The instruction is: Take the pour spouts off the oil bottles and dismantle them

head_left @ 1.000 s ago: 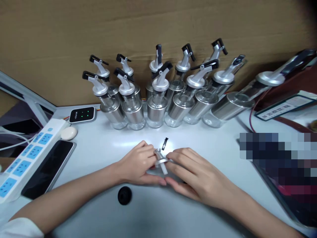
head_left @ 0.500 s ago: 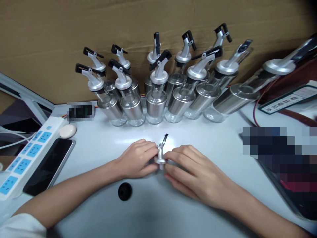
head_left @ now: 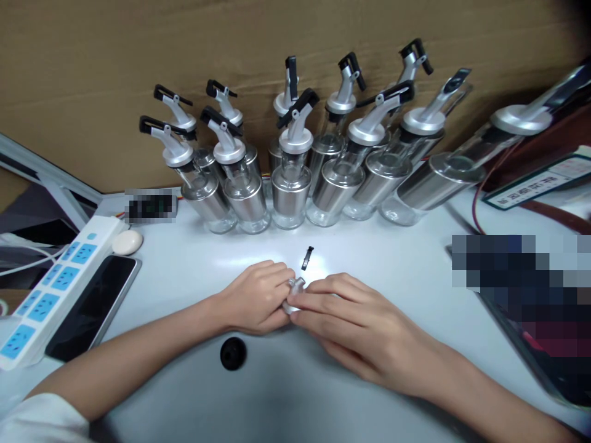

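Note:
Low over the tabletop, a silver pour spout (head_left: 296, 289) is held between my two hands, its base largely covered by fingers. My left hand (head_left: 256, 298) is closed round its left side. The fingers of my right hand (head_left: 360, 320) are together and pressed on it from the right. A small black lever (head_left: 307, 258) lies on the table just beyond the spout, apart from it. Nearer to me, below my left wrist, sits a round black stopper (head_left: 233, 354).
Several glass-and-steel oil bottles (head_left: 290, 191) with lever spouts stand at the back before a cardboard wall (head_left: 258, 31). On the left are a power strip (head_left: 55, 283), a phone (head_left: 92, 307) and a white round object (head_left: 127, 242). A dark, partly blurred-out device (head_left: 521, 320) lies right.
The spout has tilted between my hands, and my right fingers have moved left onto it. The black lever, at rest on the table, now shows clear of the spout.

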